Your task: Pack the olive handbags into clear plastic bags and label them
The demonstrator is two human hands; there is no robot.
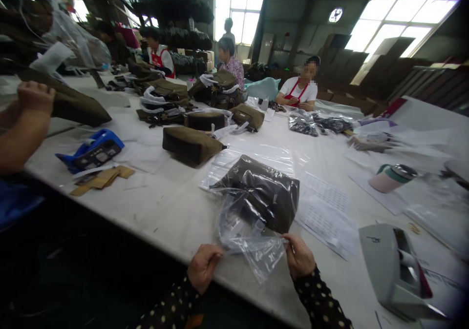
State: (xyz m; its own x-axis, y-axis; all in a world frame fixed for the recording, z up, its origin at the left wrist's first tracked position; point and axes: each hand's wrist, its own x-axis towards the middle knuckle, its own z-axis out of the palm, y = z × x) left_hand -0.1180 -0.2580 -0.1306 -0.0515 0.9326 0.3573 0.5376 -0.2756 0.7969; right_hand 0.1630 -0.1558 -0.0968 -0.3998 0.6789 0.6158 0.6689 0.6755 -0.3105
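Observation:
A dark brown handbag [278,187] lies inside a clear plastic bag [234,224] on the white table, directly before me. My left hand [203,266] pinches the near left edge of the plastic, by the table's front edge. At the near right corner, my right hand [299,256] grips the same plastic between thumb and fingers. The loose mouth of the plastic spreads between both hands and hangs toward me. Printed sheets [324,212] lie just right of the wrapped handbag. An olive and black bag [194,145] sits behind it to the left.
A blue tape dispenser [93,149] and brown cardboard pieces [103,178] lie at left, near a co-worker's hand [36,99] on a dark bag. At right are a grey machine [390,265] and a pink cup [390,178]. More bags [216,87] and seated people stand farther back.

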